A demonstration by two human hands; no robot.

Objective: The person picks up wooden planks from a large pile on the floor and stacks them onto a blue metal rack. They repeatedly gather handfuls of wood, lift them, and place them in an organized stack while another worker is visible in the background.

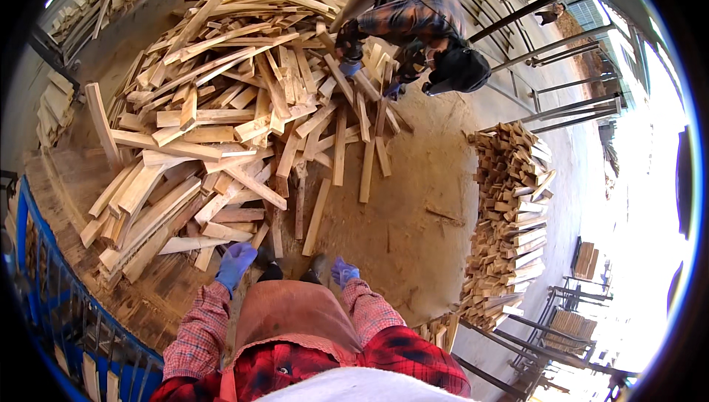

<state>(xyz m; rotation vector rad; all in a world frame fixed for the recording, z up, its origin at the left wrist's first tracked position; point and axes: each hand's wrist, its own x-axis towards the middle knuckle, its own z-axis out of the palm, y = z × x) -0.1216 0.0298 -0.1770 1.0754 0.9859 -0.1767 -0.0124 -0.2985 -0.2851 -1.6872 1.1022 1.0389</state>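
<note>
Both my hands wear blue-purple gloves and hold no wood that I can see. My left hand (236, 263) hangs by the near edge of a big heap of wooden slats (221, 114), its fingers loosely stretched. Closest to it are the ends of a few short boards (210, 242). My right hand (343, 271) is low in front of me, its fingers curled in. A reddish-brown apron (292, 312) covers my front between the forearms, and my dark shoes show just beyond it.
Across the heap a co-worker (428, 10) in a plaid shirt bends down, gloved hands at the slats. A long stack of wood pieces (509, 225) stands at right, near metal racks (569, 55). A blue metal railing (66, 291) curves along the left.
</note>
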